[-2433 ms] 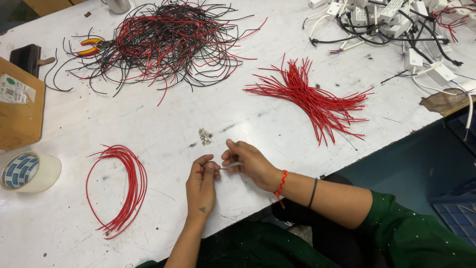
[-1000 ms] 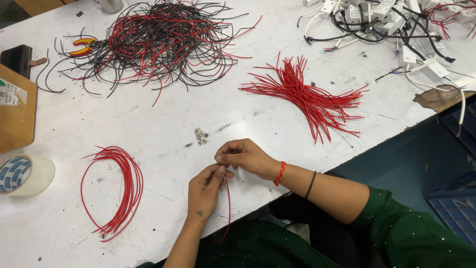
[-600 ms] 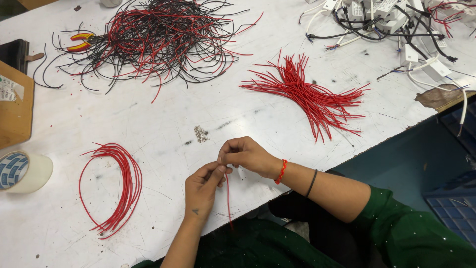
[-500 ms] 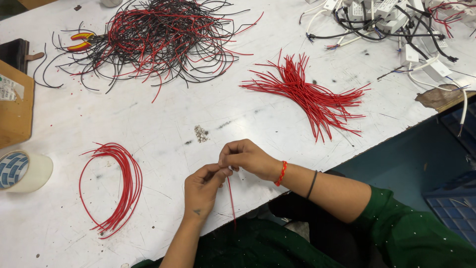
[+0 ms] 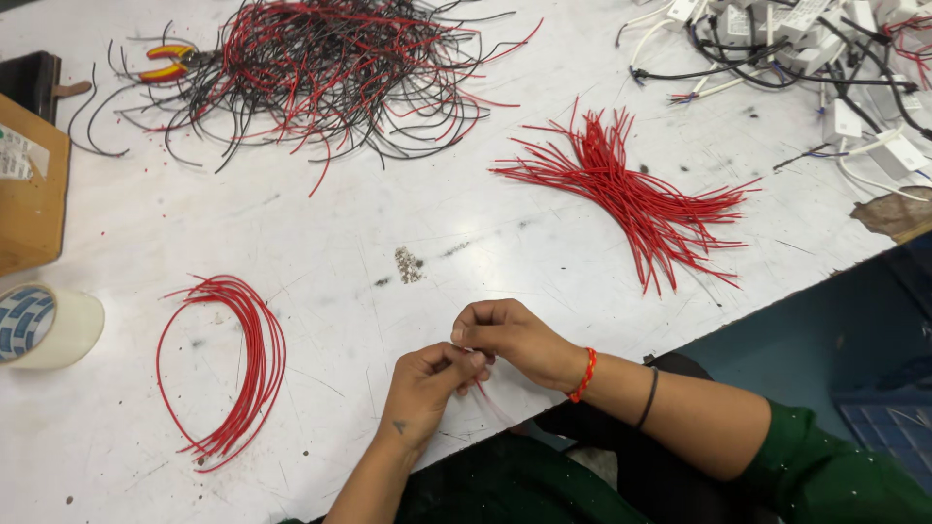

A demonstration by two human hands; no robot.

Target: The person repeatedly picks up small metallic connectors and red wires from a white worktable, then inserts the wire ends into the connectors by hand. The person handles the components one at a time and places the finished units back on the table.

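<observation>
Both hands meet at the table's near edge: left hand [image 5: 427, 383] and right hand [image 5: 510, 335] pinch one red wire [image 5: 493, 400] between fingertips. Its free length hangs down toward the person, off the table [image 5: 485, 233].

A single thin red wire [image 5: 493, 398] is hanging slack below the meeting fingertips at the near edge of the white table [image 5: 544, 262], its upper end lying pinched and hidden, its visible length trailing down toward the person's lap.
</observation>
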